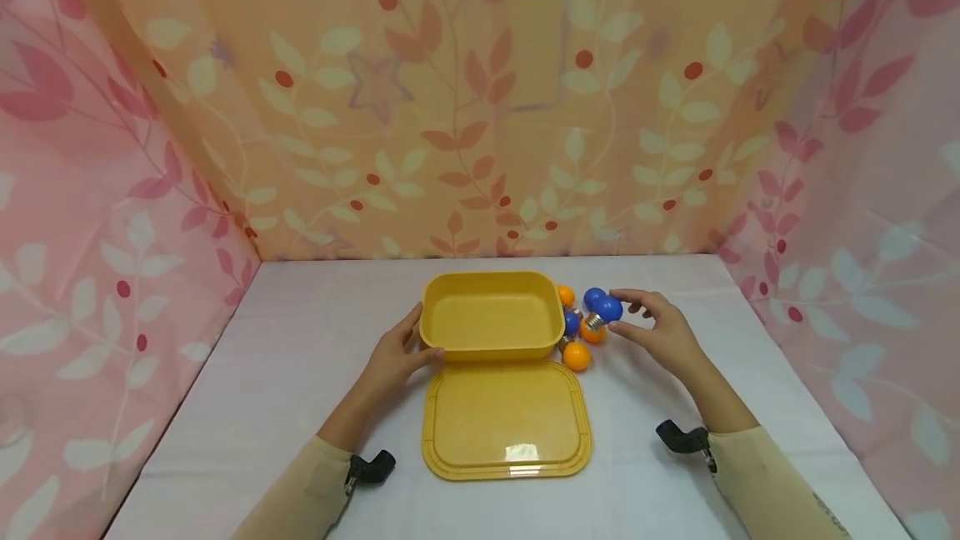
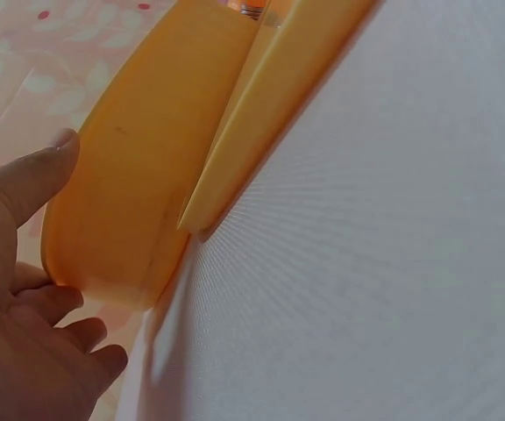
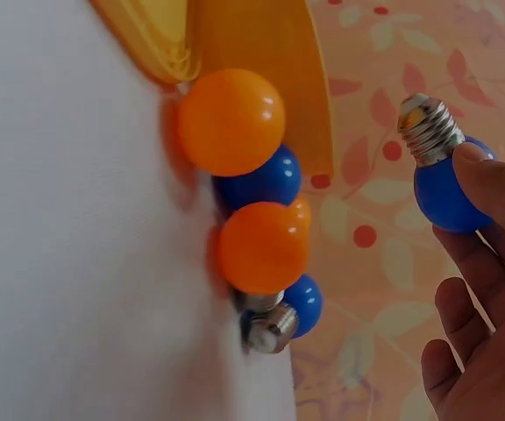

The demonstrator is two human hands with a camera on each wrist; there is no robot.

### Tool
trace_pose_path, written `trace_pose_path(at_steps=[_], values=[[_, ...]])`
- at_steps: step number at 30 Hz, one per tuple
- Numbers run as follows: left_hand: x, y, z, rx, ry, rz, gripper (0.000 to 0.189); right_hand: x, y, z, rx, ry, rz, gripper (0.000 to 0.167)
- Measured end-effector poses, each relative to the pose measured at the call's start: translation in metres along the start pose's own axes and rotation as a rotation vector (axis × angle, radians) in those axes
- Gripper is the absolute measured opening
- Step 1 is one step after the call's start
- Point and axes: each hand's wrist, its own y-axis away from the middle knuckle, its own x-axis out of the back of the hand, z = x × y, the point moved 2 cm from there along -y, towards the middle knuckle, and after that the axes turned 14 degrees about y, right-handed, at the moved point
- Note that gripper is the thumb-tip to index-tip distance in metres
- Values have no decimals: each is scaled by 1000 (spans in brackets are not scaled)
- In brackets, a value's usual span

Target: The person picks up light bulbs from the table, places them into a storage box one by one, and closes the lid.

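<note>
Evidently, the right grip (image 1: 666,336) pinches a blue bulb (image 1: 610,308) by its globe (image 3: 444,195) above the surface (image 1: 315,307), toward its far edge. It should be light, stiff, slippery, perhaps fragile; the ribbed base (image 3: 431,136) probably offers surer hold. The left grip (image 1: 393,352) holds the yellow box (image 1: 491,323).

No legible text, brand or number. A dark, letter-like marking (image 1: 829,515) on the right sleeve (image 1: 765,482), near right of the scene, is too small to read.
</note>
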Motion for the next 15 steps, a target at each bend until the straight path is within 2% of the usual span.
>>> trace_pose_path(at_steps=[4, 8, 15], values=[[-2, -2, 0, -4, 3, -14, 105, 9, -22, -23, 42, -7, -57, 55], [-1, -3, -3, -15, 18, -29, 105, 12, -44, -50, 78, -16, -164, 54], [-2, -3, -4, -5, 53, -25, 103, 1, -90, -96, 250, 51, -356, 43]])
